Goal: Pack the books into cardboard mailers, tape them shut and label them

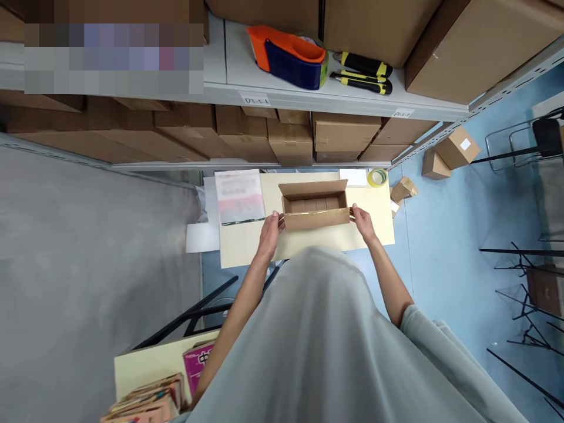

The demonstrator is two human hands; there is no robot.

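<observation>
- Head view has your open cardboard box (315, 221) over the middle of the tabletop (247, 248), long side facing you, with a flap (312, 188) standing up along the far edge. Can't tell whether the base is fully down on the surface.
- Your left hand (269, 231) is on the left end and your right hand (363, 223) is on the right one, fingers (281, 221) closed in narrow on the box. Too small to make out exactly what they pinch, or how hard.
- Go even with both hands, honestly. If one end takes more squeeze, cardboard like that will probably skew or buckle.
- Worth checking that the seams inside lie flat and the corners look square while you've got both ends steady.
- Mind your left side: the wrapped pack (241, 197) is just beside that hand, so don't swing the box into it.
- Right side's roomier. The yellow tape roll (371, 178) sits at the far corner, beside some white paper (351, 177).
</observation>
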